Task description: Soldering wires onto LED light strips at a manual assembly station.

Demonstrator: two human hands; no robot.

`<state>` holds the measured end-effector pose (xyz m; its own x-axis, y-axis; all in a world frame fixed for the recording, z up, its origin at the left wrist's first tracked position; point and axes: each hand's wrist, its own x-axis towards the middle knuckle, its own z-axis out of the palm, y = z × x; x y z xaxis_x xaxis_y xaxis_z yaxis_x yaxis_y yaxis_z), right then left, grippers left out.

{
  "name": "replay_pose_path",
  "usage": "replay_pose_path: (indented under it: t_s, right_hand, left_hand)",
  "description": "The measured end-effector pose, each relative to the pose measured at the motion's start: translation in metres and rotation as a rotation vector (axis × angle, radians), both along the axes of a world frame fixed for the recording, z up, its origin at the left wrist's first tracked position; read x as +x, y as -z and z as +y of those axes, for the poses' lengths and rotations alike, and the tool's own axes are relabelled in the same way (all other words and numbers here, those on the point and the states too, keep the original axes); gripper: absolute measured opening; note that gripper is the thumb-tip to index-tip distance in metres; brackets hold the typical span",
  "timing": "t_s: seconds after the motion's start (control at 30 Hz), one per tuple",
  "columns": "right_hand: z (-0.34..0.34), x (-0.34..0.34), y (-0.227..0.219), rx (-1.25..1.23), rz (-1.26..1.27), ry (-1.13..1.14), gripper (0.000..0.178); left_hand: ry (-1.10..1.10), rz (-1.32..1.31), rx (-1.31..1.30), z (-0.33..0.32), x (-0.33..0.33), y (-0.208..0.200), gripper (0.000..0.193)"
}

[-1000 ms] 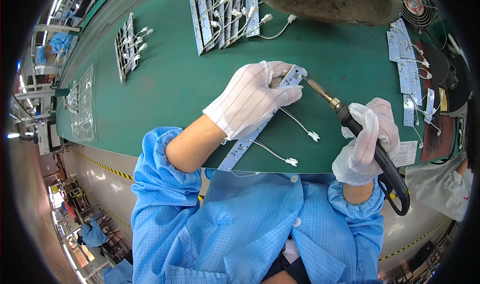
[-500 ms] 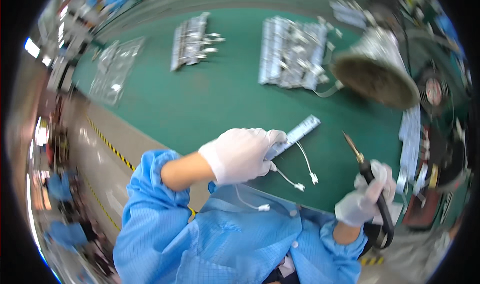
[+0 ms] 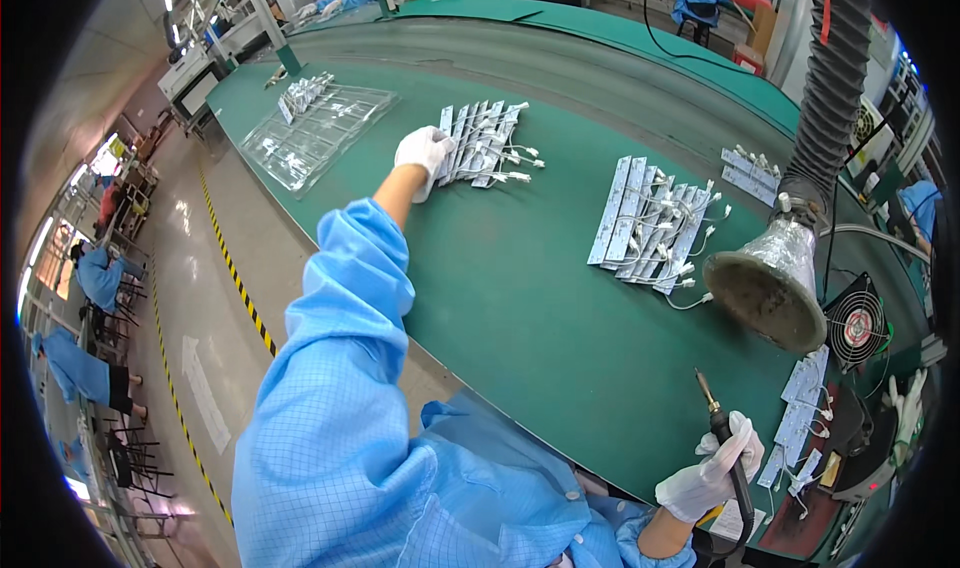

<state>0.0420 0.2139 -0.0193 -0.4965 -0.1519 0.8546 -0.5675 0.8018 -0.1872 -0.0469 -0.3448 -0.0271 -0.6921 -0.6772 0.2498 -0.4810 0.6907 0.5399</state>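
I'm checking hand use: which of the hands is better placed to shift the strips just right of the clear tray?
The left hand, I'd judge: it is right at the strips; the right hand is farther off, holding a soldering iron.

Left hand: hold on LED strips cannot be made out. Soldering iron partly covered by right hand. Ribbed hose cut off by upper edge.

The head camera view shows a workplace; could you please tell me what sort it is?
Probably an electronics assembly workshop: the right hand holds a soldering iron, LED strip boards lie on the green workbench, and what looks like a fume-extraction hood hangs nearby.
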Motion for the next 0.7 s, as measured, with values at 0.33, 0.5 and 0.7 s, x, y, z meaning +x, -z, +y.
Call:
replay_pose_path:
  t_s: [0.33, 0.5, 0.7]
  right_hand:
    - [-0.011, 0.004, 0.001, -0.634, -0.451, -0.063, 0.028]
    - [-0.037, 0.016, -0.030, -0.859, -0.556, 0.040, 0.036]
    - [-0.037, 0.017, -0.031, -0.874, -0.548, -0.033, 0.031]
  left_hand:
    - [0.262, -0.295, -0.293, 0.086, 0.011, -0.035, 0.094]
    - [0.148, -0.263, -0.433, 0.104, 0.012, -0.016, 0.064]
    - [0.080, -0.287, -0.564, 0.097, 0.001, -0.007, 0.054]
